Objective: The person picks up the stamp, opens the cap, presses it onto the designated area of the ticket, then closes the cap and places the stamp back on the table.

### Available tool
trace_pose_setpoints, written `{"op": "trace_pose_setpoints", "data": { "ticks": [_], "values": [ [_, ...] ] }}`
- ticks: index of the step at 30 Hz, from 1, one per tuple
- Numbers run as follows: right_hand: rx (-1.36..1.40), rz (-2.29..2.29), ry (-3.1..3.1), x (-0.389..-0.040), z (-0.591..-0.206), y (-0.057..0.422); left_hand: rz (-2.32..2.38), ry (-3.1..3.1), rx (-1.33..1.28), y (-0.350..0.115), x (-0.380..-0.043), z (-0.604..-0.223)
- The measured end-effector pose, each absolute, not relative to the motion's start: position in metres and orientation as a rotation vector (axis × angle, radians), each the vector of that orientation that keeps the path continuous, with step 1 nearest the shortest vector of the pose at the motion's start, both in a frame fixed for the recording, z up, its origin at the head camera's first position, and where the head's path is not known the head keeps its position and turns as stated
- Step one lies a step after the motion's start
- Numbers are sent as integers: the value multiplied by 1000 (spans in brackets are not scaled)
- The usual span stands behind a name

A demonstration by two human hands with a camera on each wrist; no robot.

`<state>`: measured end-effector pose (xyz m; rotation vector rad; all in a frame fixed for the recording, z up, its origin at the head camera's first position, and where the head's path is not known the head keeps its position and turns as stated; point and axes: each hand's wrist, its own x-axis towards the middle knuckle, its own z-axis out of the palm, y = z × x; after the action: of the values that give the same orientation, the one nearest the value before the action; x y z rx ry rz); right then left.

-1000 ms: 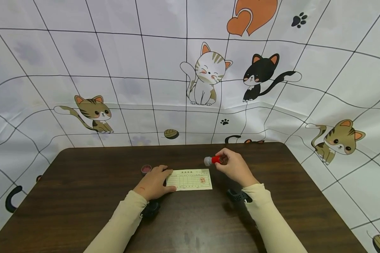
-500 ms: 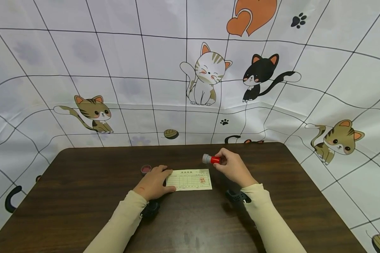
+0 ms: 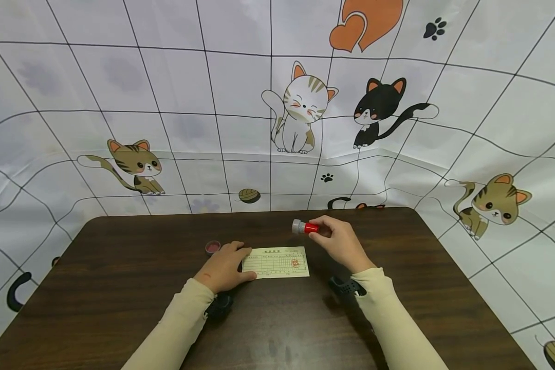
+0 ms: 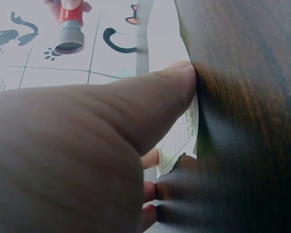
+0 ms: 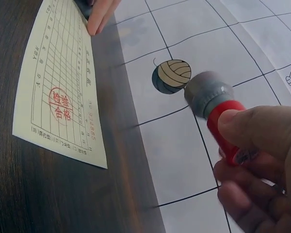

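Note:
A pale yellow receipt slip (image 3: 277, 262) with a printed grid lies on the table. Near its right end is a round red stamp mark (image 5: 61, 103). My left hand (image 3: 225, 267) rests on the slip's left end, thumb at the near edge and fingertips at the far edge; in the left wrist view the thumb (image 4: 160, 92) presses the paper. Above and beyond the slip's right end, my right hand (image 3: 341, 241) pinches a red stamp (image 3: 311, 227) with a grey head. The stamp is held nearly sideways, its grey head pointing left, apart from the paper.
A small round ink pad (image 3: 213, 247) with a dark red inside sits just beyond the left hand. The brown wooden table (image 3: 134, 288) ends at a white backdrop (image 3: 176, 128) with cat drawings.
My right hand and the stamp have drifted slightly left and up, and the stamp's grey head has tipped upward a little. The left hand and the slip stay still.

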<state>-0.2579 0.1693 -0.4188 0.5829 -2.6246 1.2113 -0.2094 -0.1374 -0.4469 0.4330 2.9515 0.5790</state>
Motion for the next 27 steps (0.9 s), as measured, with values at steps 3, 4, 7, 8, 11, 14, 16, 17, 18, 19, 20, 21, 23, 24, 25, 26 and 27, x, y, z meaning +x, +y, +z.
{"op": "trace_pose_setpoints", "data": {
  "ticks": [3, 4, 7, 8, 11, 14, 16, 17, 18, 19, 20, 21, 23, 24, 25, 26, 27],
  "values": [
    [597, 1228, -2614, -258, -420, 169, 576, 2956, 437, -137, -209, -446],
    [599, 1232, -2613, -258, -420, 169, 574, 2956, 437, -137, -209, -446],
    [598, 1230, -2615, -259, -422, 169, 567, 2958, 437, -137, -209, -446],
    [595, 1229, -2617, -259, -422, 169, 566, 2957, 435, -137, -209, -446],
    [596, 1231, -2622, -259, -423, 169, 559, 2961, 439, -137, -209, -447],
    [603, 1229, -2635, -259, -424, 169, 548, 2968, 449, -137, -210, -448],
    [608, 1228, -2639, -259, -424, 168, 542, 2971, 453, -137, -210, -448],
    [609, 1228, -2642, -259, -424, 168, 540, 2972, 455, -137, -210, -449],
    [613, 1230, -2642, -259, -424, 168, 535, 2973, 457, -138, -210, -449],
    [614, 1230, -2640, -259, -424, 168, 533, 2974, 459, -137, -210, -449],
    [616, 1230, -2640, -258, -424, 167, 532, 2972, 460, -137, -210, -448],
    [618, 1231, -2638, -258, -423, 167, 531, 2972, 461, -137, -210, -448],
    [620, 1228, -2640, -257, -423, 167, 529, 2972, 462, -137, -211, -448],
    [622, 1226, -2640, -257, -423, 167, 528, 2972, 463, -137, -211, -448],
    [622, 1225, -2642, -257, -423, 167, 527, 2973, 465, -137, -211, -448],
    [621, 1226, -2645, -257, -423, 167, 527, 2973, 466, -137, -211, -448],
    [618, 1229, -2646, -257, -423, 167, 527, 2974, 467, -137, -211, -448]
  ]
}}
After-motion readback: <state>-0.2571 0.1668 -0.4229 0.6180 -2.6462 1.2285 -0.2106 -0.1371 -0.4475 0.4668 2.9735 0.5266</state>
